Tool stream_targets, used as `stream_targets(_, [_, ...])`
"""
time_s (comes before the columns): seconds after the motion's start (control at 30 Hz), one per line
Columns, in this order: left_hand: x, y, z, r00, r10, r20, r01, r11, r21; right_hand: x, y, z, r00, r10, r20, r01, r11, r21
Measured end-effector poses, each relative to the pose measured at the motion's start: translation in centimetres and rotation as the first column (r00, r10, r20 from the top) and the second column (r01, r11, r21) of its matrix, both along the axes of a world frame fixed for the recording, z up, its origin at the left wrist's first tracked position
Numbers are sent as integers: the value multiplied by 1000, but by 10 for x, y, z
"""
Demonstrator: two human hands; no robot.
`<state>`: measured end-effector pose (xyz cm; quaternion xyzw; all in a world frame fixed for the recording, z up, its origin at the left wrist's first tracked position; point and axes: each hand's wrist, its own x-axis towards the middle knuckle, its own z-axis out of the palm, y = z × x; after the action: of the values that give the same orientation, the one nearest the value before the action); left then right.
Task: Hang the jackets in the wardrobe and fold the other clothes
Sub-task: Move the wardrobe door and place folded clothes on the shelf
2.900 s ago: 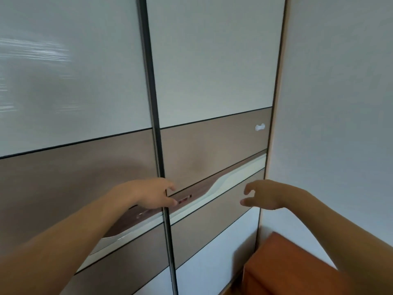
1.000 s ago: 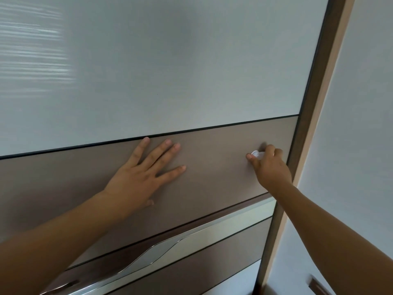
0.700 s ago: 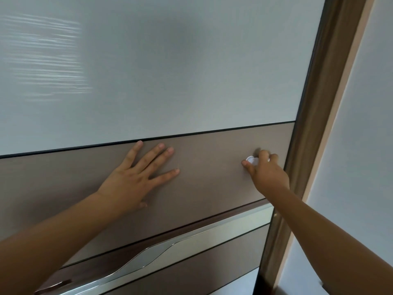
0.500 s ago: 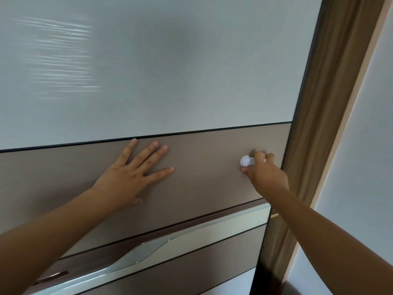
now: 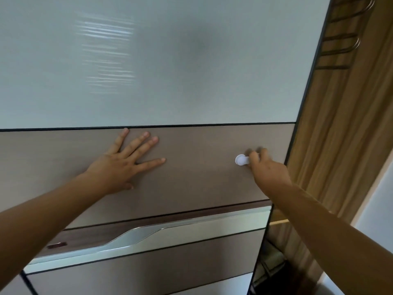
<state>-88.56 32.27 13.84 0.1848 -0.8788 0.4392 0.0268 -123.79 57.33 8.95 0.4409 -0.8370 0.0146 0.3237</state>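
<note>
Right hand [image 5: 265,169]: grip clenched round the small round white plastic knob [image 5: 240,160] on the taupe band of the sliding wardrobe door [image 5: 202,184]. Fingers curl over the knob's right part, and its left disc shows. Left hand [image 5: 125,165]: released, palm and straight fingers flat on the same taupe band, well left of the knob, holding nothing. Door has a glossy white panel above and a silver wavy handle strip [image 5: 148,235] lower down. Its right edge sits just right of the right hand. Beyond it is a gap onto the wood-grain wardrobe interior [image 5: 340,145], with dark metal hooks [image 5: 348,45] up top.

Key relation: the opening lies right of both hands and the door's travel runs horizontal. Likely move is a leftward slide, right hand pulling the knob and left palm pushing by friction. Right hand is nearer the edge and the opening. Judged step: opening the wardrobe, early in the task. Jackets and other clothes not in view. Something dark sits low in the gap, can't tell what.
</note>
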Motion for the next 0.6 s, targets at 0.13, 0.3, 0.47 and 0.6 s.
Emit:
stream_targets(0.13, [42,-21,-5,998,68,-10,-68,998,2,14,-26,1,954,172,-244,-163,985,57])
stream_targets(0.3, [92,-49,-5,998,-16,-66,11,998,-67,40,-54,16,875,363,-320,-344,932,116])
stream_targets(0.47, [130,-76,-11,995,-49,-91,38,992,-119,65,-82,13,830,470,-300,-461,881,106])
stream_targets(0.6, [156,-89,-15,996,-2,-91,-11,989,-148,86,-98,17,757,563,-330,-551,823,140])
